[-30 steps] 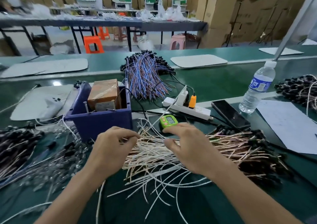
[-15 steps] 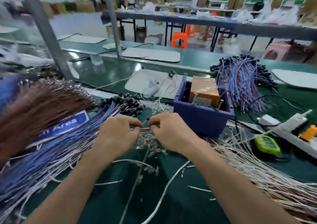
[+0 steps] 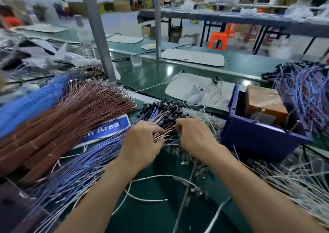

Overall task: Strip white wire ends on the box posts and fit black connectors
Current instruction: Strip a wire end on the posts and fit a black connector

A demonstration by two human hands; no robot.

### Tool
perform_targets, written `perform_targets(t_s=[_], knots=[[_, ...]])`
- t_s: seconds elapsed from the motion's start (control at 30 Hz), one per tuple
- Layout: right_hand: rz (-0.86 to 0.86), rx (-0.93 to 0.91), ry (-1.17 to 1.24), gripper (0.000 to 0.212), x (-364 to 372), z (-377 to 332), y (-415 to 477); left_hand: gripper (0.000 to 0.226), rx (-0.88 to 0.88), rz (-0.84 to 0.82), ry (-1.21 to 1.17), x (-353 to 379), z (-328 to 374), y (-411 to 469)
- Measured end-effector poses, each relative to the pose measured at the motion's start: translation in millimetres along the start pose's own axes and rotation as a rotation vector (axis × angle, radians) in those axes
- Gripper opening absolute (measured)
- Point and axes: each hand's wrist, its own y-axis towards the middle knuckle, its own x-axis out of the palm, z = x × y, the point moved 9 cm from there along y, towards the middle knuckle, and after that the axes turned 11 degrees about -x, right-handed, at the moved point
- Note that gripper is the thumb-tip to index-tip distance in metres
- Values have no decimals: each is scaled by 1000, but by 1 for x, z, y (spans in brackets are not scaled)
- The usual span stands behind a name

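**Fingers (image 3: 157, 131) closed on capped leads as the work swung left of the box**

Beside the brown wire sheaf (image 3: 62, 122), the worker's left hand (image 3: 142, 143) curled round a few strands of the capped bundle (image 3: 157, 117). The bundle was pink and blue leads tipped with black connectors (image 3: 167, 106). The right hand (image 3: 195, 138), its knuckles nearly touching the left's, was curled tight against the same strands. Its fingertips were tucked under, so whether it pinched one could not be told.

A second earlier both hands had been on the far side of the blue box (image 3: 258, 138), combing through the white wires (image 3: 293, 188). Those now lay fanned out at the far right, untouched. Half a second earlier the hands had held something small between them, just left of the box. The shift suggested a finished lead was being laid with its fellows, or a fresh connector was being fetched. The white pile looked far from used up.

Whatever passed between the hands was hidden behind the knuckles. The box's posts were hard to pick out beside the brown block (image 3: 265, 104) inside it. Blur smeared the left edge of the bench, and the forearms covered much of the green mat below.
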Motion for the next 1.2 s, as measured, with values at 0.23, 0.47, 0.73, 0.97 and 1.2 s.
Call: perform_targets(t_s=[0.23,0.47,0.73,0.97,1.2], knots=[[-4,18,-8,31,-8,7,-15,8,-9,-38,52,18,0,-1],[330,-53,126,29,-47,4,-27,6,-67,183,-37,-17,-3,8],[-106,74,14,28,0,14,-26,69,19,49,313,16,0,17],[-174,74,32,22,13,20,-19,48,-13,-100,84,22,-28,29],[97,-14,211,60,1,-4,4,28,-211,-56,-238,11,-67,67]])
